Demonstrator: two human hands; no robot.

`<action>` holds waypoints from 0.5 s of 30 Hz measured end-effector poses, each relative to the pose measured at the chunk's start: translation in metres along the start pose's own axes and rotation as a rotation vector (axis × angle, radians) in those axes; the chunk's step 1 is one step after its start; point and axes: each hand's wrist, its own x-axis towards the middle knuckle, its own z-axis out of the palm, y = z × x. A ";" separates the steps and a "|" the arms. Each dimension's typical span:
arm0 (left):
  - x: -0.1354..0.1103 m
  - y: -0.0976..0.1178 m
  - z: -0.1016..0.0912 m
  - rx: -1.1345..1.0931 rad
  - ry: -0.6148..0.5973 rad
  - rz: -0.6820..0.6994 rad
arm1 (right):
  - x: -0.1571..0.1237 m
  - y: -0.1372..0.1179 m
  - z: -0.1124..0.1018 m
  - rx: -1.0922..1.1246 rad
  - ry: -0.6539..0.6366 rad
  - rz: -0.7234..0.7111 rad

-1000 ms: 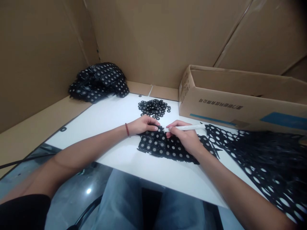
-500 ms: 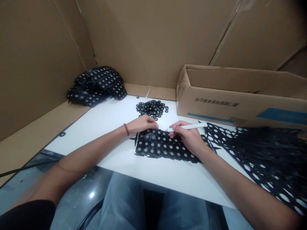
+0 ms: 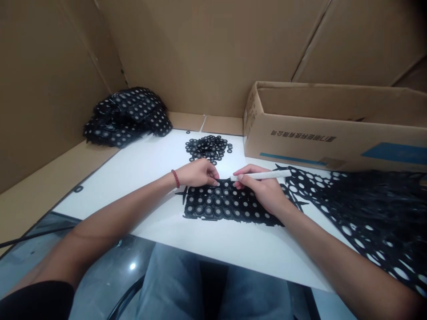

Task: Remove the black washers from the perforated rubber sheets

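Now | left hand fingertips pressing black sheet | right hand gripping white pen

My right hand covers a good chunk of the black punched sheet, so I can't see what's under my palm or where the white pen's tip actually lands. My left hand's fingertips curl over the sheet's far edge, hiding what they're pinching, if anything. The pile of black sheets on the right runs off the frame edge, same for the cardboard box. The loose rings behind are too small to make out individually, and the box print is unreadable.
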 end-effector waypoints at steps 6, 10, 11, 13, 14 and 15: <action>-0.008 -0.003 0.003 -0.236 -0.034 0.068 | -0.003 -0.006 0.002 -0.026 -0.066 0.006; -0.009 -0.001 0.005 -0.294 -0.025 0.081 | -0.003 -0.005 0.003 0.008 -0.079 0.003; -0.009 -0.001 0.005 -0.299 -0.019 0.075 | -0.003 -0.004 0.003 0.019 -0.084 0.000; -0.009 0.000 0.006 -0.305 -0.005 0.067 | -0.003 -0.002 0.002 0.033 -0.091 -0.006; -0.008 0.000 0.006 -0.307 -0.002 0.066 | -0.003 -0.002 0.002 0.035 -0.093 -0.006; -0.008 -0.001 0.006 -0.307 0.000 0.066 | -0.003 -0.001 0.002 0.035 -0.092 -0.004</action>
